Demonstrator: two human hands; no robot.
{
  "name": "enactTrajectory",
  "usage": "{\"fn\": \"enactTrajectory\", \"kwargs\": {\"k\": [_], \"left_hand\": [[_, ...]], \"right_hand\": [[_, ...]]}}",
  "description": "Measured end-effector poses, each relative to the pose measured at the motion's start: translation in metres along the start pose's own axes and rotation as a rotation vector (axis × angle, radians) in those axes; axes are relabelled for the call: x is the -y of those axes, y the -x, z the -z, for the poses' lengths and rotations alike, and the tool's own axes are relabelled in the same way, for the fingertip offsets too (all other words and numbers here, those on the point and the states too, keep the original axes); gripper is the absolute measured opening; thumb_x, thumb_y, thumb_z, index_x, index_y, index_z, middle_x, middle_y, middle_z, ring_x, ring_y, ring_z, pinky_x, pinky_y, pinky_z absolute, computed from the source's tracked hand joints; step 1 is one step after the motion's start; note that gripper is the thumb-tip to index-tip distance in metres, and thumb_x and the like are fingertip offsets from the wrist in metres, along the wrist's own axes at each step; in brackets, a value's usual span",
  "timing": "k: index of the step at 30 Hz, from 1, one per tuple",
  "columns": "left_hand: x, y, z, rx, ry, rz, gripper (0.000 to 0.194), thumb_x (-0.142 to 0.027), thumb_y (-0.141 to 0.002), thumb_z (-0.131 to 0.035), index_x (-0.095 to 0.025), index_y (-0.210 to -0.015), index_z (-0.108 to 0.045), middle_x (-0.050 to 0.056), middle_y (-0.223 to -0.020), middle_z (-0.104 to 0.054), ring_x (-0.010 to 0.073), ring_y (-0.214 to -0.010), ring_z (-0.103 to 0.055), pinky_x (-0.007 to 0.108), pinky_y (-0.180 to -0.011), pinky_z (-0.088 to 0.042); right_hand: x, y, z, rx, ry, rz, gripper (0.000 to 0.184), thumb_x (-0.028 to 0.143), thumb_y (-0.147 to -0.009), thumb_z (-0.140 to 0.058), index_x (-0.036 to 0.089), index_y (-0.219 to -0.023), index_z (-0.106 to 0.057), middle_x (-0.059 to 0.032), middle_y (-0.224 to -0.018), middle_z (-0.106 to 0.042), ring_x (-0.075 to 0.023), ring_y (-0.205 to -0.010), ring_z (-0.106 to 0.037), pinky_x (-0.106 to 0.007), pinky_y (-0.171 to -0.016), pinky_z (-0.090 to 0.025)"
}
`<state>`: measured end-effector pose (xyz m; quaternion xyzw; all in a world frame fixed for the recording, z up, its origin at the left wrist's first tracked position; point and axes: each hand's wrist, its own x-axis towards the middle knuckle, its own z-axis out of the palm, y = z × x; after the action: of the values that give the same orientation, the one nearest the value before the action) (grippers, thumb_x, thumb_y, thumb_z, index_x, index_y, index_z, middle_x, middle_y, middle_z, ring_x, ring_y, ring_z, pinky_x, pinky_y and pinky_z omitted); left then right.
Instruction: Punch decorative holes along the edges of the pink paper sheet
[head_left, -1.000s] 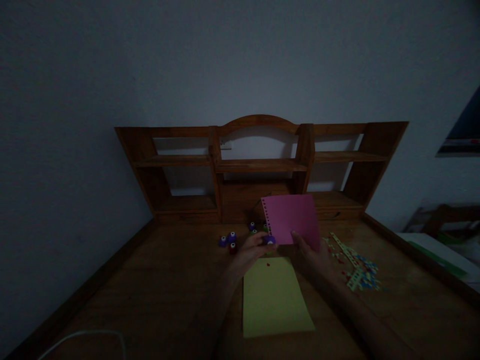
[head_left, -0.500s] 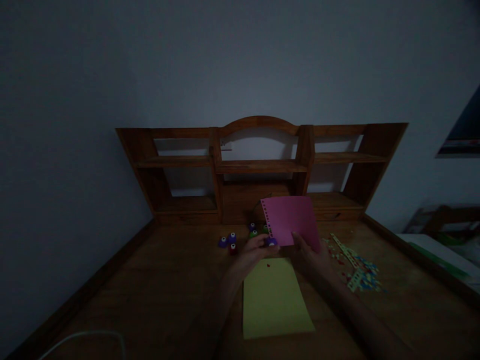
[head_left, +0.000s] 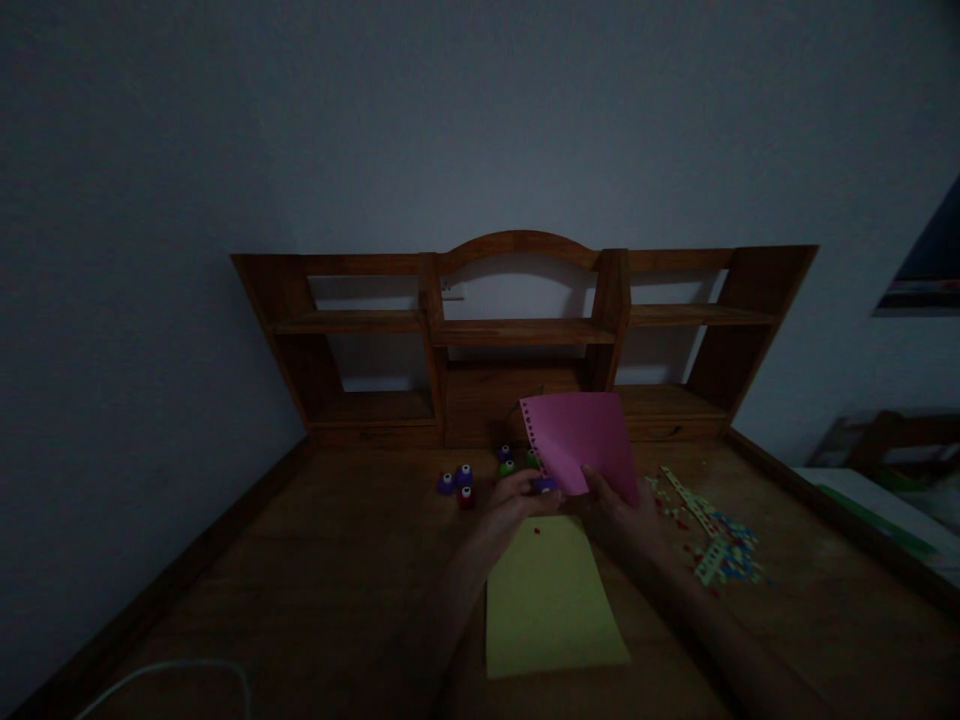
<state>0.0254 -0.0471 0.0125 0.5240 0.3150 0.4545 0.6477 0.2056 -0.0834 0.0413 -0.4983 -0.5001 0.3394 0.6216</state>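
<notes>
My left hand (head_left: pixel 514 500) is closed around a small purple paper punch (head_left: pixel 546 485), at the lower left corner of a pink sheet of paper (head_left: pixel 581 435). A row of punched holes runs down that sheet's left edge. My right hand (head_left: pixel 619 505) pinches the sheet at its lower right, thumb on top. Beneath both hands, a yellow sheet of paper (head_left: pixel 551 610) lies on the desk with a tiny red paper bit (head_left: pixel 537 531) near its top. How far the pink sheet sits inside the punch cannot be made out.
Left of my hands stand two purple punches and a red punch (head_left: pixel 466 497); a green punch (head_left: pixel 507 467) and others sit behind. Yellow strips and small coloured pieces (head_left: pixel 731 550) lie scattered at right. A wooden shelf (head_left: pixel 521 333) backs the desk. A white cable (head_left: pixel 180 664) lies front left.
The purple punch has tilted and shifted slightly right in my left hand. The pink sheet's lower edge bends a little more. Everything else stays put.
</notes>
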Motion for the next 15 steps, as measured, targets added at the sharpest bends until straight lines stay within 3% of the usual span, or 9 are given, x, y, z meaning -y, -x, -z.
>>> {"fn": "enactTrajectory", "kwargs": {"k": [7,15], "left_hand": [[0.0065,-0.0008,0.0003,-0.053,0.052,0.013,0.036,-0.034,-0.07,-0.08,-0.018,-0.101,-0.07,0.012,-0.102,-0.07,0.0232,-0.085,-0.066,0.035,-0.078,-0.049],[0.0078,-0.0043,0.0045,-0.058,-0.04,-0.006,0.036,-0.036,-0.07,-0.08,-0.017,-0.1,-0.07,0.012,-0.103,-0.07,0.0246,-0.092,-0.066,0.037,-0.086,-0.048]], "right_hand": [[-0.0022,-0.003,-0.0004,-0.018,0.003,-0.02,0.041,0.056,-0.068,-0.072,0.017,-0.066,-0.062,-0.0035,-0.054,-0.059,-0.0207,-0.057,-0.057,-0.026,-0.045,-0.039],[-0.0061,-0.0024,-0.0034,-0.014,-0.005,0.013,0.042,0.057,-0.069,-0.071,0.016,-0.066,-0.061,-0.0012,-0.05,-0.055,-0.0175,-0.051,-0.053,-0.026,-0.045,-0.037]]}}
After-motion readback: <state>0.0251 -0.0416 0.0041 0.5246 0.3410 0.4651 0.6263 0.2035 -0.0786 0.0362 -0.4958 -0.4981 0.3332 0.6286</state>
